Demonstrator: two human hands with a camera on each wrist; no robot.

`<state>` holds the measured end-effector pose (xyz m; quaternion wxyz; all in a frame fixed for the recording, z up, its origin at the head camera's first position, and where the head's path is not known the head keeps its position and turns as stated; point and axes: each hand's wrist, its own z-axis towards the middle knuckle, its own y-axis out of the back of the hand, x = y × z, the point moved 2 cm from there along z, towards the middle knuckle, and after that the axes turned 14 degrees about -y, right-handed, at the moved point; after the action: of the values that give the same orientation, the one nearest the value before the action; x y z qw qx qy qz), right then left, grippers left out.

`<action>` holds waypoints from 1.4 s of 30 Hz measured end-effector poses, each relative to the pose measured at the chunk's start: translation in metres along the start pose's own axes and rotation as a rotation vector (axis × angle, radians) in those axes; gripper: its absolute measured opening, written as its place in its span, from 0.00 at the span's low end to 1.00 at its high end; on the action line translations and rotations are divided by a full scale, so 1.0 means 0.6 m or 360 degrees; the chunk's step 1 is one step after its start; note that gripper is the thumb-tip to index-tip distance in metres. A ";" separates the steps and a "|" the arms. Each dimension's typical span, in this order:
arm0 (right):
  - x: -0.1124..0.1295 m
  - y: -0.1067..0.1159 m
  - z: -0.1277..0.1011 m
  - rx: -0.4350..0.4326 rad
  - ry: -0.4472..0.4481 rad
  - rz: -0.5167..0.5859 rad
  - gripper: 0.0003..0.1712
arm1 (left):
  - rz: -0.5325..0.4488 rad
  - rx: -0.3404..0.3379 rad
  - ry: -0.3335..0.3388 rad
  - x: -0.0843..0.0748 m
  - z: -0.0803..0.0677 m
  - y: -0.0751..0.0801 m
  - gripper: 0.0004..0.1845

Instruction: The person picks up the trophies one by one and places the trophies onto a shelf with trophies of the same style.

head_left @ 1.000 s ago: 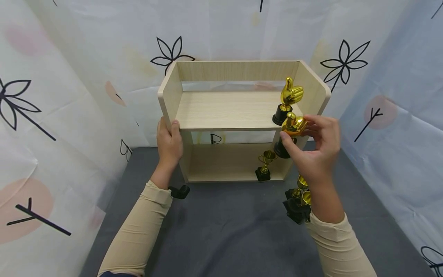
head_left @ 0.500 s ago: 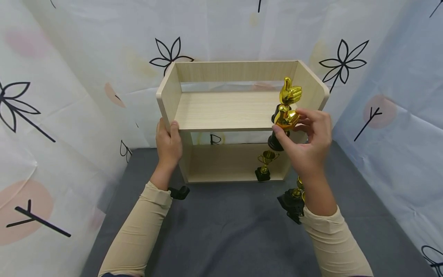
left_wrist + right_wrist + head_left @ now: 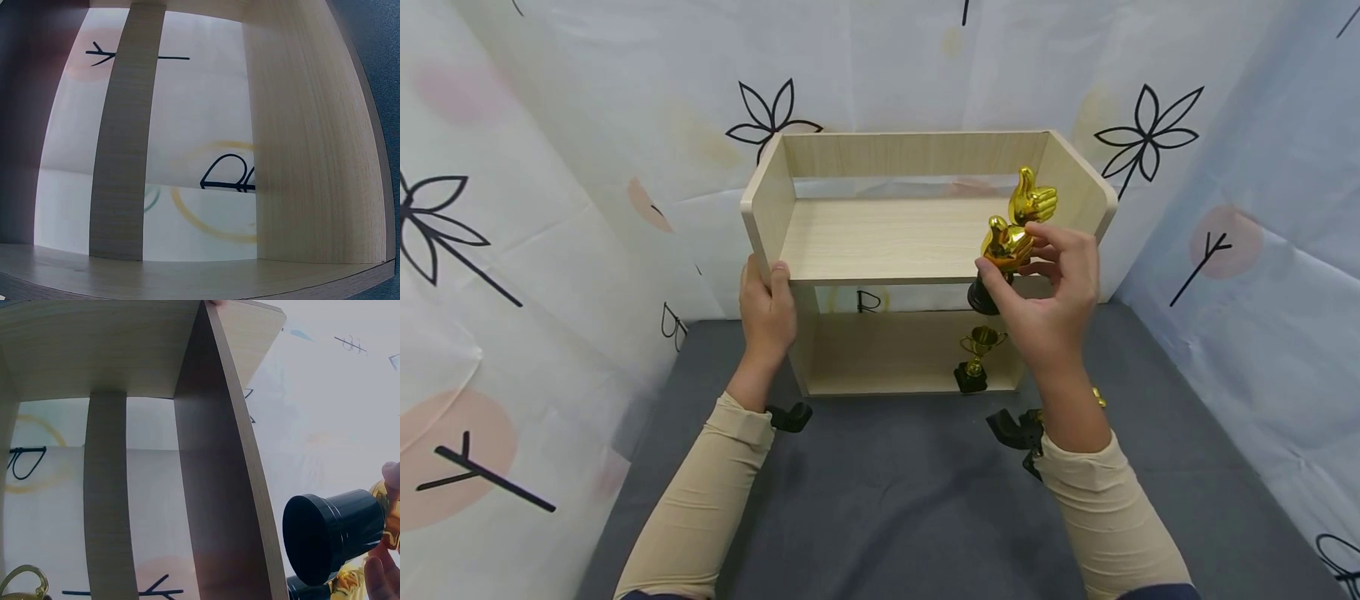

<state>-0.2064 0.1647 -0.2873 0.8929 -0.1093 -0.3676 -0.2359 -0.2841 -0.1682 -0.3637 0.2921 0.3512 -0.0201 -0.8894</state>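
Observation:
A light wooden two-tier shelf [image 3: 887,237] stands on the grey table. My left hand [image 3: 767,308] grips its left side panel. My right hand [image 3: 1045,292] holds a gold thumbs-up trophy [image 3: 1003,246] with a black base [image 3: 334,534] at the front right edge of the upper tier. Behind it on that tier stands a second gold thumbs-up trophy [image 3: 1032,196]. A small gold cup trophy [image 3: 976,357] sits on the lower tier at the right. The left wrist view shows only the shelf's inside [image 3: 300,137].
More trophies with black bases [image 3: 1022,429] lie on the grey cloth [image 3: 887,500] under my right forearm. A black object [image 3: 790,415] sits by my left wrist. White patterned sheets [image 3: 550,167] close in the back and both sides.
My right hand has carried the thumbs-up trophy up and to the left, toward the upper tier's front edge. The left hand has stayed on the side panel.

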 end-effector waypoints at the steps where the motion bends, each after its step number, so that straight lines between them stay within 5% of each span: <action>1: -0.001 -0.001 0.001 0.0001 -0.0003 0.0003 0.32 | 0.0001 0.0002 0.0002 0.000 0.000 0.000 0.27; 32: -0.008 -0.049 0.012 -0.0039 -0.0059 -0.0153 0.33 | 0.0006 0.0000 -0.0015 0.002 -0.001 0.000 0.26; 42: -0.011 -0.059 0.017 0.0051 -0.0110 -0.0171 0.34 | 0.0009 -0.0015 0.0001 -0.001 0.000 -0.001 0.27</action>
<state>-0.2345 0.1404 -0.2842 0.8673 -0.0831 -0.4074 -0.2737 -0.2843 -0.1676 -0.3635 0.2962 0.3500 -0.0169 -0.8885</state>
